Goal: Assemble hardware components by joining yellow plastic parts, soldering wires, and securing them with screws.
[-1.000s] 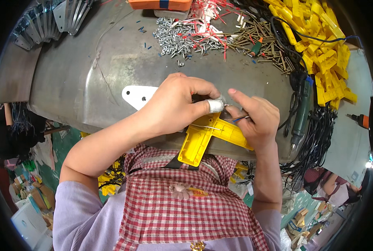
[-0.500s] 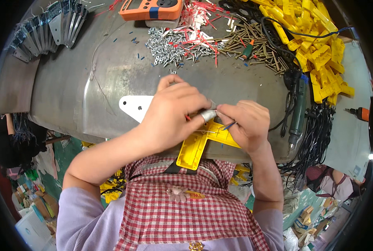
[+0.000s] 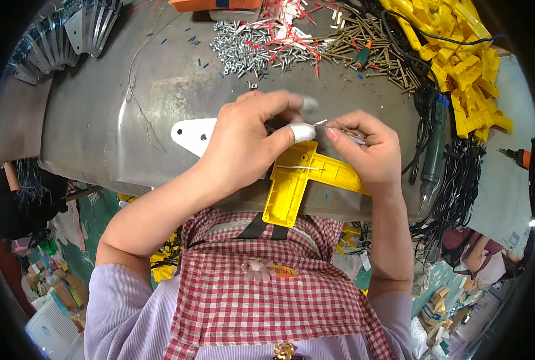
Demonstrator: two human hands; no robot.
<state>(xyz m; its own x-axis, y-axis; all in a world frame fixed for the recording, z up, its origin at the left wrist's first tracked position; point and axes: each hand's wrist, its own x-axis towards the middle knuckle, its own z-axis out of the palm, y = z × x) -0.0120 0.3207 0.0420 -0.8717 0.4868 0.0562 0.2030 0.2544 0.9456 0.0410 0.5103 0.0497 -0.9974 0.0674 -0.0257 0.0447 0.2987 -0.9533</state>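
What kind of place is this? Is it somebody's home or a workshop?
Most likely a small assembly workshop, not a home. A worn metal workbench carries heaps of loose screws and a big stack of identical yellow plastic parts, with an electric screwdriver lying at the right.

Lilac sleeves pushed above the elbows, red-and-white checked apron, white tape wrapping left-hand fingers [image 3: 303, 132]

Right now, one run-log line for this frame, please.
left hand: pinching thin wire | right hand: pinching wire | yellow plastic part: beneath hands on grey bench
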